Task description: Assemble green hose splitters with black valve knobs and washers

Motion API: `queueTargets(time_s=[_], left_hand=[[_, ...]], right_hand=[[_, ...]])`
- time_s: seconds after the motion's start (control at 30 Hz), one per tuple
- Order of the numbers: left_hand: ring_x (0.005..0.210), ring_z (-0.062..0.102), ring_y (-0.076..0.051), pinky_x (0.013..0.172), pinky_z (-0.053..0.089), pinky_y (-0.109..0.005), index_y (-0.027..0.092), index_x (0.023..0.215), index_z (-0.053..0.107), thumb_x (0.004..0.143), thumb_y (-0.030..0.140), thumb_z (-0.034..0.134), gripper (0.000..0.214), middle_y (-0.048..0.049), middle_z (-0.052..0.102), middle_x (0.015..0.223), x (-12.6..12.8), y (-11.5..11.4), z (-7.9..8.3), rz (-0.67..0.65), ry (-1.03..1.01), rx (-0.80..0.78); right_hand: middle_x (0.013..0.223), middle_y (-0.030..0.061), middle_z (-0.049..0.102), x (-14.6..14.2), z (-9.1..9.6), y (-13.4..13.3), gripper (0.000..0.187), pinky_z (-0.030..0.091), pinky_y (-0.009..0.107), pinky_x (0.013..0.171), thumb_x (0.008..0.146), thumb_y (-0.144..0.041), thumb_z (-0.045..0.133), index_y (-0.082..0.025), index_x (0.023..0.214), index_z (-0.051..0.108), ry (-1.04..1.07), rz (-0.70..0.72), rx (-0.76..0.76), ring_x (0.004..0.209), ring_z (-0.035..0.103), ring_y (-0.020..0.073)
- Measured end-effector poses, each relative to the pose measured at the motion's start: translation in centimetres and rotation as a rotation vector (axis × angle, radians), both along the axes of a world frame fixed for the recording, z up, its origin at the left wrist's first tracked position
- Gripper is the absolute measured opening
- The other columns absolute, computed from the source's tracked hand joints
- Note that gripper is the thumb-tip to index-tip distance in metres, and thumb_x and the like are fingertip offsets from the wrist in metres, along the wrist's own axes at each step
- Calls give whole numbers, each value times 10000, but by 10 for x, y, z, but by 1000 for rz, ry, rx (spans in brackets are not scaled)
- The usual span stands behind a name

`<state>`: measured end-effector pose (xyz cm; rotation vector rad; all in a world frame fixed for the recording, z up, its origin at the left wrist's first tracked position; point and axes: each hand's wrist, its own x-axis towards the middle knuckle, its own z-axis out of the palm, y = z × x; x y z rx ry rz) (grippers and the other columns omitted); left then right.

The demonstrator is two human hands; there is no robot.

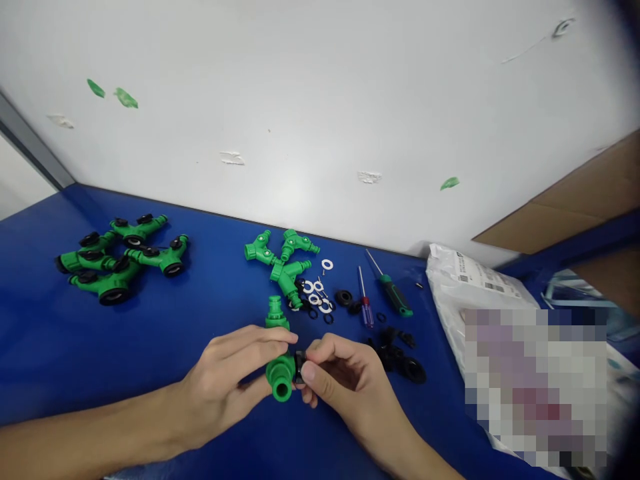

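Held up over the blue table is a green Y-shaped hose connector (pixel 281 371), one of its open ends facing me. My left hand (pixel 235 367) grips it from the left, fingers across its upper side. In my right hand (pixel 345 377) a small black knob (pixel 300 367) is pinched between thumb and fingers, touching the connector's right side. Whether the knob is seated there cannot be made out. Beyond my hands lie several green connectors without knobs (pixel 291 277), with white washers (pixel 315 299) and black rings (pixel 328 319) beside them.
Connectors with black knobs (pixel 113 280) are grouped at the left. A purple-handled screwdriver (pixel 367 312) and a green-handled screwdriver (pixel 397 295) lie right of centre, near loose black parts (pixel 400 353). A white plastic bag (pixel 450 280) covers the right side. A white wall (pixel 300 100) stands behind.
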<state>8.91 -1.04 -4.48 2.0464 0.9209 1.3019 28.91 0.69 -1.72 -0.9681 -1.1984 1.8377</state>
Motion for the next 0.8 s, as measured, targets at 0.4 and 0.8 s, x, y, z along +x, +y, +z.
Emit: queueTargets(time_s=[0.4,0.8], left_hand=[[953,744,-254,867,579,-367,274,1231,671,832,60,697,454,-86,769,1150,-3,2,3,-18,46,3],[888,745,-204,824,580,-279,212,979,725,758,185,811,238,-20,799,975,4,6,18,-170,-257,-597]], right_hand=[[635,-10,660,1,3,0,289,530,224,516,741,-386,837,-187,890,689,-71,-15,92,547,620,118],[658,-4,660,4,9,-5,36,556,263,635,811,-182,763,-212,829,772,-264,-52,658,592,611,128]])
